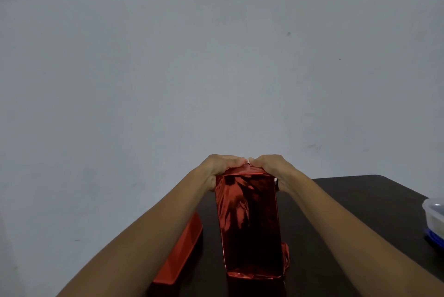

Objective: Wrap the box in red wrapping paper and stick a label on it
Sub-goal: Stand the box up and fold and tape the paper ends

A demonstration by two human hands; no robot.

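Box (248,220): on the dark table (360,200), between the 2 forearms, long side running away from the camera. It may be lying flat or tipped up on its near end; the angle does not settle it.
Red wrapping paper (242,200): shiny foil covering the whole visible face of the box. It is creased along the near end, and a loose crumpled bit sticks out at the lower right corner.
Left hand (219,167): at the far left corner of the box, fingers curled over the far end and gripping the paper, thumb side down the left edge. Its fingertips are hidden behind the fold.
Right hand (271,167): mirrors it at the far right corner, fingers curled over the paper's far edge. The 2 hands nearly touch at the knuckles above the middle of the box.
Far end of box: hidden by the hands, so the fold there cannot be made out.
Red strip (182,253): a long red piece on the table just left of the box, partly covered by the left forearm.
Plastic container (436,215): clear with a blue base, cut off by the right edge, contents unreadable.
Wall (216,56): plain grey, filling the upper part of the view.
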